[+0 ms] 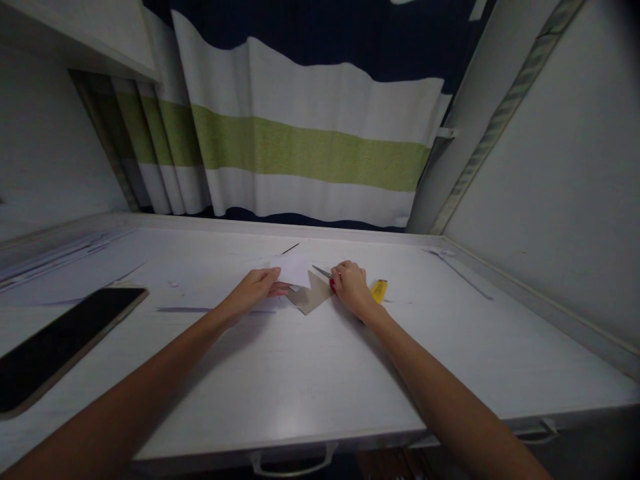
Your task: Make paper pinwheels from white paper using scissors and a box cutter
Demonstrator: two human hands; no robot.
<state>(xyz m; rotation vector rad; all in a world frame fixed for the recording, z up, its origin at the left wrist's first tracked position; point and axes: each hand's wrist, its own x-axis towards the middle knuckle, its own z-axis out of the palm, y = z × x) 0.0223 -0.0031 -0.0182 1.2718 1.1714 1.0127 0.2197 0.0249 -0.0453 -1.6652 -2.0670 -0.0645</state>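
Paper [296, 271] and scissors [322, 271]: steady grip is useful.
Left hand [256, 285] pinches paper; right hand [352, 285] grips scissors, better pointed away.

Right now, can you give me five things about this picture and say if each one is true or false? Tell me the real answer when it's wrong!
1. The right grip holds scissors. True.
2. The left grip has nothing in it. False: it holds white paper.
3. The phone lies to the left of the white paper. True.
4. The curtain has a wide red stripe. False: that wide stripe is green, with white above and below it.
5. A yellow object lies just to the right of the right grip. True.
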